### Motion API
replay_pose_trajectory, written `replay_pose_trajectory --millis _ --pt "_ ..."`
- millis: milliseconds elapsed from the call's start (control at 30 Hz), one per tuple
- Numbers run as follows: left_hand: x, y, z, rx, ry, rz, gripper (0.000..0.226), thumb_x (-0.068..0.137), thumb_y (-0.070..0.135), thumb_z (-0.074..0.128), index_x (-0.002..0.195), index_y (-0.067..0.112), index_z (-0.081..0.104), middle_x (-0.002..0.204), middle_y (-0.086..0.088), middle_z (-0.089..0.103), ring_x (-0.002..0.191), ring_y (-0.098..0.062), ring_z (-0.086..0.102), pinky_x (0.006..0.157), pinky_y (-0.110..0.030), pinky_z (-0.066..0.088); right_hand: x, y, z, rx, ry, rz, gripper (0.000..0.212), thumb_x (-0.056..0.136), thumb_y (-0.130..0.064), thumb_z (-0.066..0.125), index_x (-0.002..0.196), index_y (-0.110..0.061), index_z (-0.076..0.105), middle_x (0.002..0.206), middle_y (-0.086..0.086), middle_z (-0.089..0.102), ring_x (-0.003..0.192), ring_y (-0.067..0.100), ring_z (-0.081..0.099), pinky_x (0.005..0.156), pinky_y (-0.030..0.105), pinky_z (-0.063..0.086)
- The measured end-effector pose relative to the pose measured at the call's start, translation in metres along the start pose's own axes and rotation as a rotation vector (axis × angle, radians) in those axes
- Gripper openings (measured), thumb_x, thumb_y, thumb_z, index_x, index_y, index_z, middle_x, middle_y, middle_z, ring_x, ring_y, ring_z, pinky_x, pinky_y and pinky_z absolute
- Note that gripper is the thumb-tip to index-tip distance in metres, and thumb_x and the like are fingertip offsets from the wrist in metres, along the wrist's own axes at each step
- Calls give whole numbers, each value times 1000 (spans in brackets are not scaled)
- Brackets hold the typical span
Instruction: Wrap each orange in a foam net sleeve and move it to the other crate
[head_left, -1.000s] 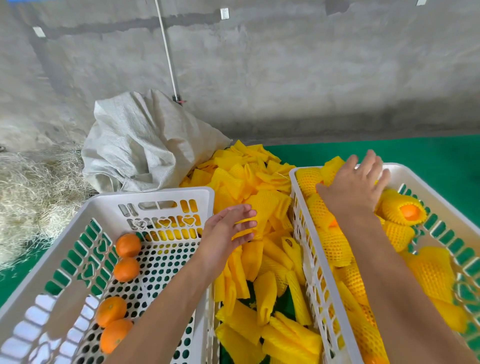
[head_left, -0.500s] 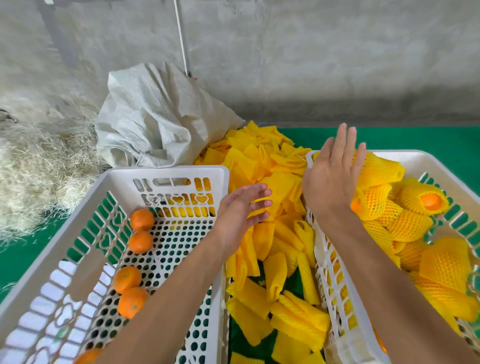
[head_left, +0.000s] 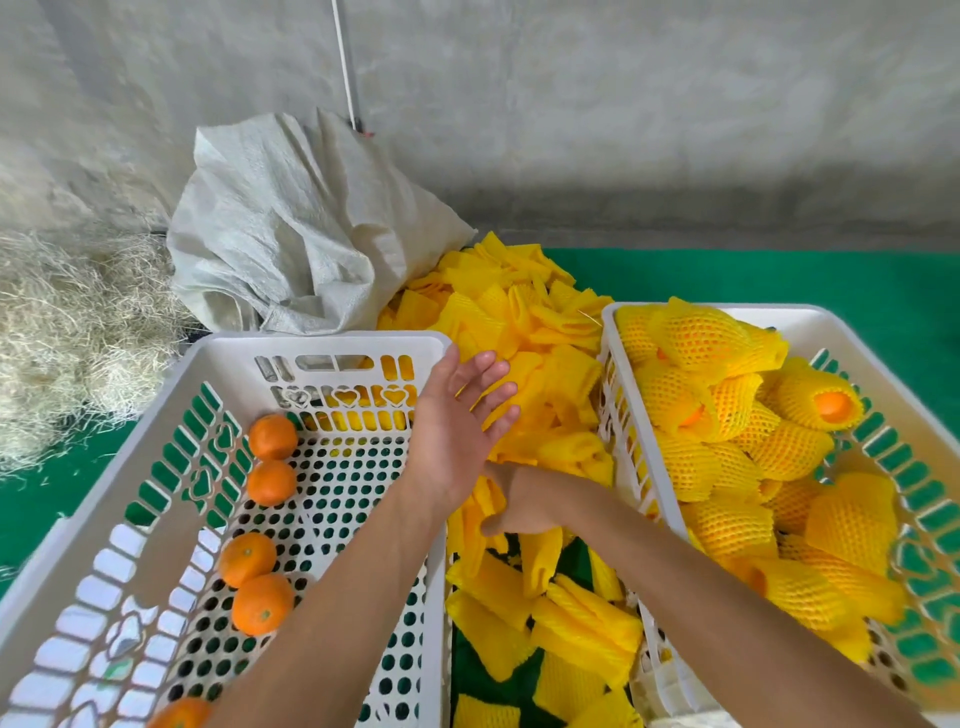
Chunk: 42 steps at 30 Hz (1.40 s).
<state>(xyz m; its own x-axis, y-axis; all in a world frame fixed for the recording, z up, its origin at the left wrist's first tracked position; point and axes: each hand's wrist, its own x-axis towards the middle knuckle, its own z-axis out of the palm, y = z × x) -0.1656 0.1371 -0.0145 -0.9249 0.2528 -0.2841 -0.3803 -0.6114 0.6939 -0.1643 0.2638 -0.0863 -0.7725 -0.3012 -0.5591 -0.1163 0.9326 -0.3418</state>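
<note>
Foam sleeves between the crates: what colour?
Yellow foam sleeves, clearest in the head view.

On my left sits the white perforated plastic crate (head_left: 332, 343) with loose bare oranges (head_left: 271, 436) along its left wall. The pile of yellow foam net sleeves (head_left: 524, 332) lies between it and the right-hand white plastic crate (head_left: 727, 312) of sleeved oranges (head_left: 815, 400). Behind stand a grey woven sack (head_left: 291, 234) and a heap of pale straw (head_left: 72, 332).

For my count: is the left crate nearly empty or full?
Nearly empty: left crate holds a few bare oranges along its left wall; its perforated floor shows.
</note>
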Motion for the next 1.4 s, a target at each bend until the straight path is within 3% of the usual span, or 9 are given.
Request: replay_pose_trajectory --millis 133,267,467,633,800,867,967,1200,1400 --pt "-1 1 2 -24 3 -6 42 102 52 54 115 16 72 106 -1 75 97 -18 70 89 -37 54 3 1 2 -10 209 -13 49 98 -31 64 141 -16 45 127 13 63 115 33 61 88 36 52" --pt "-5 3 4 -78 -15 28 38 101 45 57 113 12 71 103 -4 72 93 -20 68 86 -38 55 6 8 -4 155 365 -21 17 94 -23 66 105 -15 57 104 10 69 98 30 66 83 41 54" --pt "-21 25 3 271 -114 215 26 107 20 55 112 -3 67 108 -17 70 99 -31 67 95 -50 57 -1 13 -31 511 659 -67 17 93 -23 71 85 -11 63 73 -1 66 69 24 72 69 46 57" --pt "-27 50 -17 652 -57 341 28 109 12 53 112 -13 65 109 -18 69 96 -26 69 93 -50 59 1 21 -37 524 709 -107 32 101 -34 64 77 -12 68 67 0 71 64 7 71 65 41 57" --pt "-34 67 -71 1089 53 337 24 108 20 55 105 1 71 103 -7 73 89 -23 70 89 -49 60 2 22 -30 521 693 -116 14 94 -31 74 88 -19 74 77 -15 68 70 -1 63 59 13 44" --pt "-33 74 -100 1468 23 238 22 107 26 57 108 10 72 109 -3 72 94 -24 68 91 -49 57 4 23 -30 540 666 -124 6 93 -27 75 94 -22 74 83 -18 68 73 -5 62 58 9 41" --pt "-37 73 -146 1939 -39 -189 28 103 37 62 125 23 67 128 0 66 112 -20 63 99 -41 54 6 22 -29 501 650 -136 8 95 -21 73 102 -17 74 97 -10 71 90 5 64 68 19 46" --pt "-52 43 -190 2497 -137 -846 68 87 26 82 146 22 50 133 3 63 124 -29 59 107 -54 42 3 22 -27 426 636 -143 8 95 -17 72 102 -13 73 102 -3 69 96 13 63 68 20 44" --pt "-67 34 -186 2561 -117 -844 57 92 6 74 144 12 51 140 -6 55 123 -35 60 98 -47 52 2 18 -26 416 598 -130 8 95 -15 71 102 -11 73 104 2 71 97 17 65 70 27 46"
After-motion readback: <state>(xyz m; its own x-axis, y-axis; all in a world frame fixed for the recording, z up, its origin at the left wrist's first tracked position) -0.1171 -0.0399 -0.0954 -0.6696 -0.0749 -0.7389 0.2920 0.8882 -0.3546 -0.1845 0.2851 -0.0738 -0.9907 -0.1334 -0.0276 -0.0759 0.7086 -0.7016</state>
